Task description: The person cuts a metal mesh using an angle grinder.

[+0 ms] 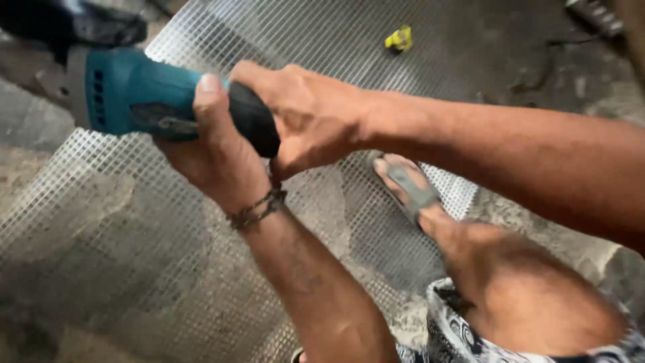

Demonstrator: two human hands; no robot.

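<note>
Plainly, the teal-and-black power tool [161, 101] lay with its long axis running left to right over the wire mesh sheet [101, 222]. The left hand [215, 151] was wrapped under its body and the right hand [309, 117] clamped on the black rear grip. Its working end, upper left, was blurred, perhaps a grinder head. A sandalled foot [410, 188] pinned the mesh.

A rough grey concrete floor [537, 47] carries a large sheet of white square-holed mesh [134, 255], lying flat. A small yellow scrap [399, 39] sits by the mesh's far edge, and a sandalled foot [410, 185] presses on its near corner
</note>
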